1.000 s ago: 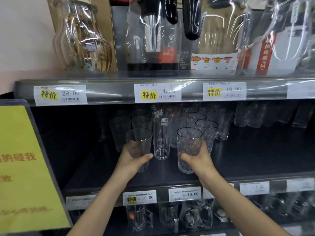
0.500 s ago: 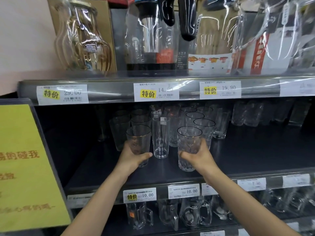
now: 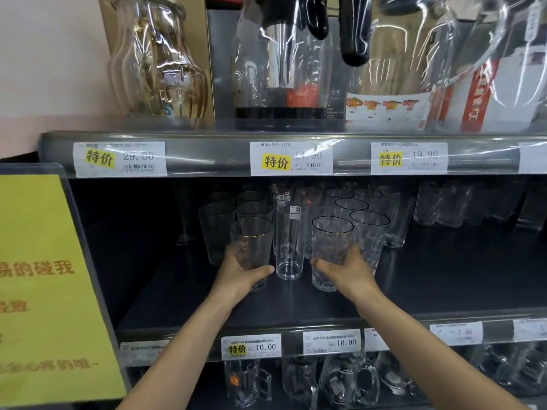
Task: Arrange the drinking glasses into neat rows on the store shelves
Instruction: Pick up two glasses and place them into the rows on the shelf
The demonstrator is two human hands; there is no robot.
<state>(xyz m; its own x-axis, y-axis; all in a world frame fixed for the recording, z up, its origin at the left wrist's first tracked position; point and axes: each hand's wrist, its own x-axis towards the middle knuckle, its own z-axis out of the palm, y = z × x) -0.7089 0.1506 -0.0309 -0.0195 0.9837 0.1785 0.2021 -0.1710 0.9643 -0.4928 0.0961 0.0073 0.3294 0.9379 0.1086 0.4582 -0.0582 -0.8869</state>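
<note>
On the dark middle shelf (image 3: 183, 303) stand rows of clear drinking glasses. My left hand (image 3: 236, 275) grips a gold-rimmed tumbler (image 3: 251, 241) at the front of the left row. My right hand (image 3: 344, 270) grips a patterned gold-rimmed tumbler (image 3: 331, 238) at the front of the right row. Between them stands a tall straight glass (image 3: 290, 241), untouched. More tumblers (image 3: 370, 229) line up behind each held glass, towards the back of the shelf.
Cut-glass tumblers (image 3: 441, 202) stand further right on the same shelf. Wrapped glass jugs (image 3: 157, 63) fill the shelf above; handled mugs (image 3: 248, 383) sit below. A yellow sign (image 3: 44, 291) juts out at the left. Price labels (image 3: 251, 346) line the shelf edges.
Both hands, each still holding its glass, have slid the two front tumblers slightly back towards their rows. The tall glass between them has stayed put.
</note>
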